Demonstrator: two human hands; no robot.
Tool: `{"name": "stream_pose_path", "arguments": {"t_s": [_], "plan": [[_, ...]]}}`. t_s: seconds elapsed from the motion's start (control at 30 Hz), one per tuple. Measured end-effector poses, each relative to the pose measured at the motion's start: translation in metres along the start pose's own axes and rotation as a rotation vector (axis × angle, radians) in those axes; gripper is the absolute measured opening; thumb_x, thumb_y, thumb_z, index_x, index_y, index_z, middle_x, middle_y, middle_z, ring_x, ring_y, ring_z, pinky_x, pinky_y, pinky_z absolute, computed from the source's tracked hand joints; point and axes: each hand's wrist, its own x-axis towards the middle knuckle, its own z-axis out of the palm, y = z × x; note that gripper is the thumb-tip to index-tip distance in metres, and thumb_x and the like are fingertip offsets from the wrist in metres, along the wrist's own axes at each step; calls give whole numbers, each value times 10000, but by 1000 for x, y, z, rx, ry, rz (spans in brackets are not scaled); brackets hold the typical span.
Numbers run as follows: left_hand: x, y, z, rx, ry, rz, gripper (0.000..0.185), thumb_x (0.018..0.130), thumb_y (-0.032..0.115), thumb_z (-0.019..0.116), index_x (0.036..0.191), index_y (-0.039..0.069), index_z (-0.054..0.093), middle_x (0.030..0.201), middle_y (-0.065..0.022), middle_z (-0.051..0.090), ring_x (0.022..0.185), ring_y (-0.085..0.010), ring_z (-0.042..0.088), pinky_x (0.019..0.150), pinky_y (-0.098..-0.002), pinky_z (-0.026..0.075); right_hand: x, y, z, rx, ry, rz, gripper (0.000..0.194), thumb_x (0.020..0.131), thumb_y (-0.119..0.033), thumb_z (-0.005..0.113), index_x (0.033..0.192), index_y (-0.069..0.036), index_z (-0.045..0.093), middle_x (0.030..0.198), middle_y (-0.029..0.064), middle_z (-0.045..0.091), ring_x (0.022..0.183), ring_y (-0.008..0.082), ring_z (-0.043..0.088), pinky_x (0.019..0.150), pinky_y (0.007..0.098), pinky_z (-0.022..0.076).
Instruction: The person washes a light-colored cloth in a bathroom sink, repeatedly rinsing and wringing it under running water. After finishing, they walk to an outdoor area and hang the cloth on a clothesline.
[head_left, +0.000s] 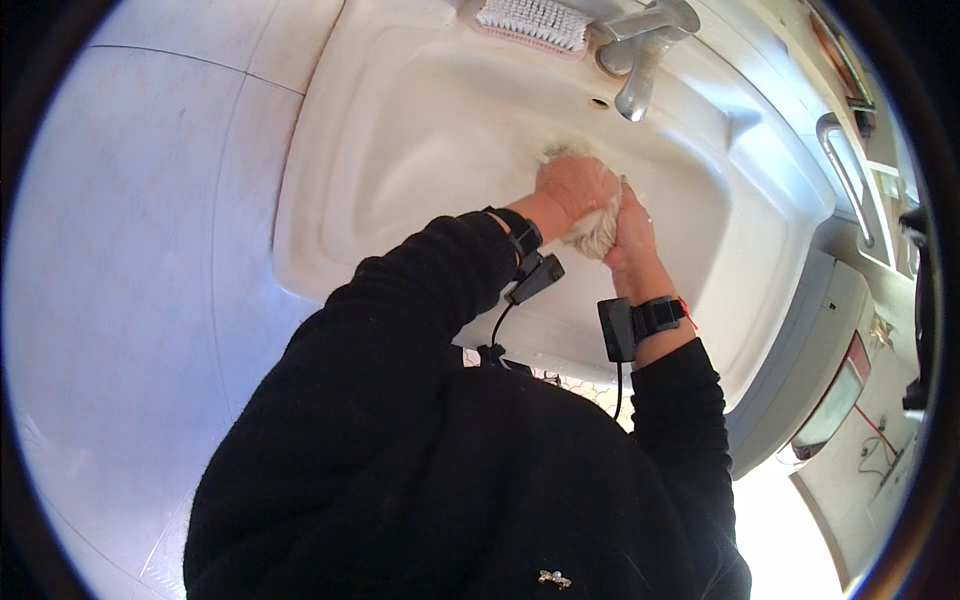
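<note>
Both hands are together over the basin of a white ceramic washbasin (420, 247). Between them is a bunched, pale wet cloth (596, 234). My left hand (576, 184) lies over the cloth with its back towards me, fingers curled around it. From the other side my right hand (634, 225) presses against the cloth, the wrist coming in from the lower right. The fingertips of both hands are largely hidden. A small part of something pale and wet, perhaps cloth or foam, shows beyond my left hand.
A chrome faucet (649, 60) stands at the basin's back, its lever and spout above the bowl. Beside it lies a scrub brush (532, 24), white bristles up. A tiled wall (142, 187) borders the left. At right are a chrome rail (844, 176) and a pale appliance (810, 352), perhaps a washing machine.
</note>
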Motion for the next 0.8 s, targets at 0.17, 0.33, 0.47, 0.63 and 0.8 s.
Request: {"name": "stream_pose_path", "arguments": {"t_s": [0.17, 0.33, 0.47, 0.63, 0.8], "plan": [[-18, 4, 10, -162, -4, 97, 285, 802, 315, 509, 782, 70, 653, 713, -149, 639, 690, -336, 637, 628, -428, 509, -4, -7, 0, -31, 60, 3, 382, 910, -336, 498, 1130, -24, 515, 1003, 92, 587, 896, 207, 586, 740, 333, 493], [12, -59, 13, 140, -26, 110, 275, 782, 314, 540, 844, 65, 638, 812, -144, 645, 731, -316, 631, 644, -415, 510, -18, -6, 22, -44, -98, -33, 379, 905, -335, 510, 1096, -7, 506, 994, 97, 563, 879, 212, 574, 765, 328, 488], [16, -91, -12, -15, 143, -267, 431, 775, 430, 562, 1004, 67, 598, 939, -174, 606, 870, -351, 601, 728, -442, 494, -31, -34, 1, -387, 25, 9, 592, 863, -440, 545, 1296, -76, 369, 1201, 126, 455, 1107, 234, 450, 906, 512, 400], [18, -88, -10, 144, 73, -418, 583, 757, 456, 585, 1186, 69, 506, 1076, -217, 550, 973, -395, 547, 818, -467, 458, -29, -32, -17, -218, 116, 180, 707, 814, -557, 560, 1366, -182, 325, 1306, 125, 396, 1243, 259, 346, 898, 652, 324], [-4, -19, 74, -536, -261, 17, 371, 697, 280, 620, 997, 63, 602, 1062, -247, 544, 968, -395, 524, 843, -464, 426, -13, -12, -19, 152, -147, 220, 587, 832, -583, 519, 1204, -131, 495, 1165, 110, 536, 1091, 260, 508, 914, 511, 403]]}}
